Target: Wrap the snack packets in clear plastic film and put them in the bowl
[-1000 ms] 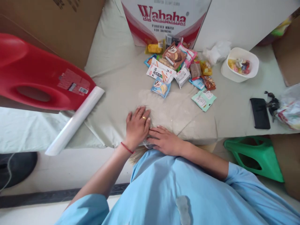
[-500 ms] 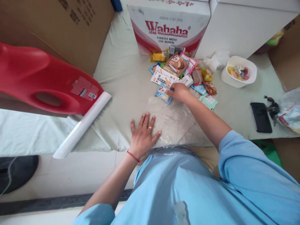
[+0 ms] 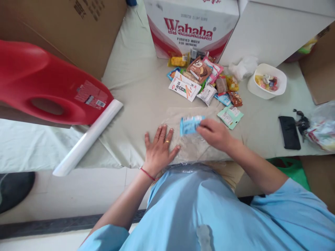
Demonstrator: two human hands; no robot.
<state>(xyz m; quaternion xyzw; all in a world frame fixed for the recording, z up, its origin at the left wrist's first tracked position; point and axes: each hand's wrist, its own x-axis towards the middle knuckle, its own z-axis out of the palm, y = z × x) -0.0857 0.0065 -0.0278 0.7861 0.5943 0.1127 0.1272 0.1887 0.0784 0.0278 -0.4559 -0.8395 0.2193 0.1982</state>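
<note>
My right hand [image 3: 216, 134] pinches a small blue snack packet [image 3: 190, 125] by its right end, over a sheet of clear plastic film [image 3: 193, 148]. Flat on the cloth, at the left edge of the film, lies my left hand [image 3: 159, 148] with fingers spread and nothing in it. Beyond the hands is a heap of wrapped snacks, including a white packet [image 3: 184, 86], a brown packet [image 3: 199, 69] and a grey-white packet [image 3: 207, 94]. A pale green packet [image 3: 230, 116] rests apart from the heap, beside my right forearm.
A roll of film [image 3: 87, 137] leans by a red plastic jug [image 3: 52, 85] on the left. Behind the snacks stands a Wahaha carton [image 3: 193, 28]. To the right are a white tub [image 3: 280, 75] holding small packets, a black phone [image 3: 289, 132] and a plastic bag [image 3: 324, 129].
My right hand has drawn the blue snack packet off the heap and toward me, over the film. My left hand stays in place. The view has shifted slightly.
</note>
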